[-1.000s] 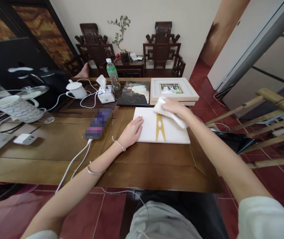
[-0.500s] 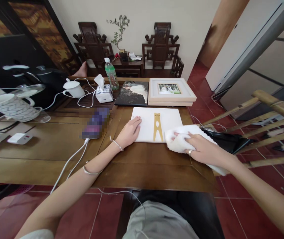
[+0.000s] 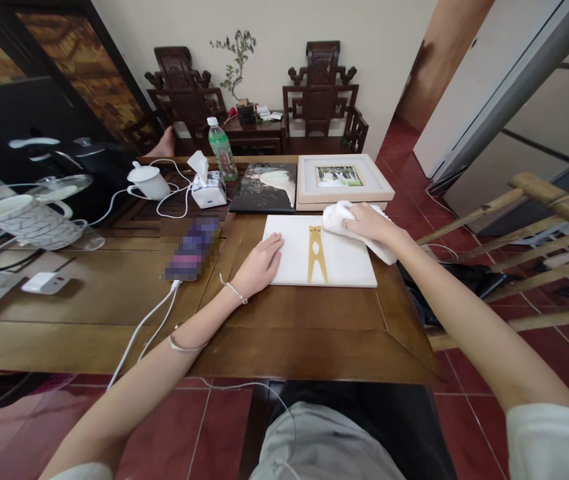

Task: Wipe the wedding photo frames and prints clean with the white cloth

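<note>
White board (image 3: 349, 267), on the counter (image 3: 289, 333). Your left hand (image 3: 261, 265): rests at board's left edge, grip flattened, holding nothing. Your right hand (image 3: 370, 224): board's upper right, grip bunching white cloth (image 3: 335, 219).

"How is the left hand (image 3: 260, 268) posed?"

"It is laid palm down, the left fingers (image 3: 270, 247) stretched forward and the thumb (image 3: 276, 264) held just nearer the body."

"And the right hand (image 3: 370, 222)?"

"It is placed right of the left fingers and slightly farther forward, the right fingers (image 3: 353, 219) bent in a grip."

"The arms?"

"Both are extended: the left forearm (image 3: 152, 367) is slanted behind the left fingers, the right forearm (image 3: 457, 303) behind the right fingers."
</note>
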`<state>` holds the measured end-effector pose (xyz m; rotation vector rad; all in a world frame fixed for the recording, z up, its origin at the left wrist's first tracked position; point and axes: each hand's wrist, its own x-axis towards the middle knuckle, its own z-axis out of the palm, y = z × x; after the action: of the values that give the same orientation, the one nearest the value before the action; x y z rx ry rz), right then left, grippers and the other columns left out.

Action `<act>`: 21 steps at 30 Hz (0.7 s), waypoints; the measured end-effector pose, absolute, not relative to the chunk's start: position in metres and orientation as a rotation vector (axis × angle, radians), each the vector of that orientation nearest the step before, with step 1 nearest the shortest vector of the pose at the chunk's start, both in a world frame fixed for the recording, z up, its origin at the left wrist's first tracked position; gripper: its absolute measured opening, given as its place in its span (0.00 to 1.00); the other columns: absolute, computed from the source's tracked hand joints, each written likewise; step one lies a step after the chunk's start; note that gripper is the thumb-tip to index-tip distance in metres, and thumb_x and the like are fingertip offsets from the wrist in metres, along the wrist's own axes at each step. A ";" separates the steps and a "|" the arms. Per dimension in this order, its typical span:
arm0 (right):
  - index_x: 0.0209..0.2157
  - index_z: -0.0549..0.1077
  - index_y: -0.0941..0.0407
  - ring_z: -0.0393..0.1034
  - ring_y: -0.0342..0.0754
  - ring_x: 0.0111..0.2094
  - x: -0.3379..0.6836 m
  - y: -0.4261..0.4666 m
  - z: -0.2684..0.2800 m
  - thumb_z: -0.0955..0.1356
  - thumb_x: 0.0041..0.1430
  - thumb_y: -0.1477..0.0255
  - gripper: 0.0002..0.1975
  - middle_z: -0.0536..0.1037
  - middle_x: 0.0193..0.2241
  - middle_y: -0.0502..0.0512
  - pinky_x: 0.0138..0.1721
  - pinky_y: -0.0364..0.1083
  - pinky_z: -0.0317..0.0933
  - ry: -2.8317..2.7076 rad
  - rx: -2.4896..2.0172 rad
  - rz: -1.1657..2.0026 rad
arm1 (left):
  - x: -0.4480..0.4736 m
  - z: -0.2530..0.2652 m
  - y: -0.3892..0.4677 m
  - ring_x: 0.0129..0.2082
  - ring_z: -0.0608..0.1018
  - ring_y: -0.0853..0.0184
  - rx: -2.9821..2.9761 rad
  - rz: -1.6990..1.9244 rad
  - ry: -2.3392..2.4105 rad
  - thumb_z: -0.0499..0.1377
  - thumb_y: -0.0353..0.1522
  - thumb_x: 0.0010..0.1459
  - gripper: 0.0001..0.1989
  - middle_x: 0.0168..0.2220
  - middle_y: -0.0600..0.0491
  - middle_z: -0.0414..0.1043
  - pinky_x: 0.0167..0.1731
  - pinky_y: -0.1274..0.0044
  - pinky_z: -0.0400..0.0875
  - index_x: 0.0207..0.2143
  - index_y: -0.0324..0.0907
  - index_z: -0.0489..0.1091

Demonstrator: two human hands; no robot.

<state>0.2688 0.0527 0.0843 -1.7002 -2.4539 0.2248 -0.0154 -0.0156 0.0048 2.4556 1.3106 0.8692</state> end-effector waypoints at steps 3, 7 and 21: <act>0.32 0.72 0.61 0.68 0.56 0.34 0.267 0.043 0.080 0.61 0.53 0.71 0.11 0.75 0.35 0.65 0.36 0.49 0.59 -2.461 -1.693 0.186 | -0.016 0.004 -0.016 0.62 0.63 0.55 2.465 0.861 1.322 0.47 0.31 0.64 0.20 0.59 0.38 0.63 0.63 0.61 0.57 0.54 0.31 0.67; 0.32 0.72 0.60 0.69 0.58 0.37 0.268 -0.006 0.077 0.61 0.54 0.72 0.10 0.75 0.33 0.65 0.39 0.51 0.59 -2.619 -1.575 0.109 | -0.015 0.004 -0.016 0.62 0.63 0.55 2.472 0.854 1.328 0.46 0.31 0.64 0.20 0.59 0.38 0.64 0.62 0.60 0.57 0.54 0.31 0.67; 0.32 0.72 0.58 0.70 0.56 0.39 0.273 -0.035 0.104 0.62 0.53 0.71 0.09 0.77 0.37 0.64 0.39 0.48 0.60 -2.724 -1.520 0.386 | -0.015 0.003 -0.015 0.62 0.63 0.56 2.477 0.845 1.334 0.46 0.31 0.64 0.20 0.60 0.39 0.63 0.61 0.59 0.58 0.55 0.34 0.66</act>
<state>0.2726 -0.0350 0.1041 -1.5201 -2.7240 0.3865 -0.0152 -0.0153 0.0033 2.4766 1.3343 0.8451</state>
